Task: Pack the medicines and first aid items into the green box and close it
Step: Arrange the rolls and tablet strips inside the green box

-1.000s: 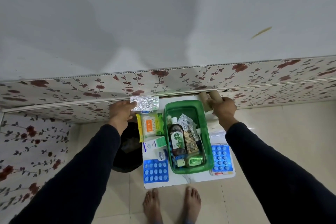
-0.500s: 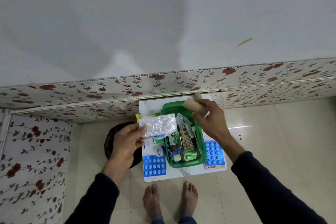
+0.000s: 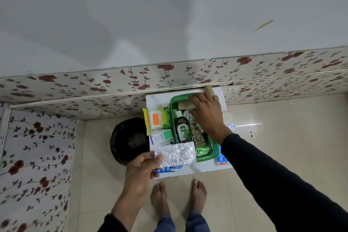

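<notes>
Nearest the camera, two bare feet (image 3: 178,193) stand on the pale tiled floor (image 3: 273,156) at the front edge of a small white table (image 3: 205,168). Just above them the left hand (image 3: 142,172) pinches a crinkled silver blister strip (image 3: 176,154) by its left end, thumb on top, holding it over the table's front left part, where it hides most of a blue tablet sheet (image 3: 166,169) lying beneath. To the left of the table sits a dark round bin (image 3: 128,140). The green box (image 3: 212,154) stands open in the middle of the table, with a brown bottle labelled "Dettol" (image 3: 182,129) and loose tablet strips (image 3: 197,133) inside. The dark-sleeved right forearm crosses the box's right side and covers most of a second blue sheet (image 3: 222,159). Left of the box lie a white-and-green carton (image 3: 162,136), its print too small to read, and a pack of cotton buds (image 3: 157,120) with orange lettering, unclear. At the far end, the right hand (image 3: 206,111) is closed over a beige bandage roll (image 3: 185,105) inside the box; another roll (image 3: 208,89) lies beyond, near the floral wall panel (image 3: 94,83).
</notes>
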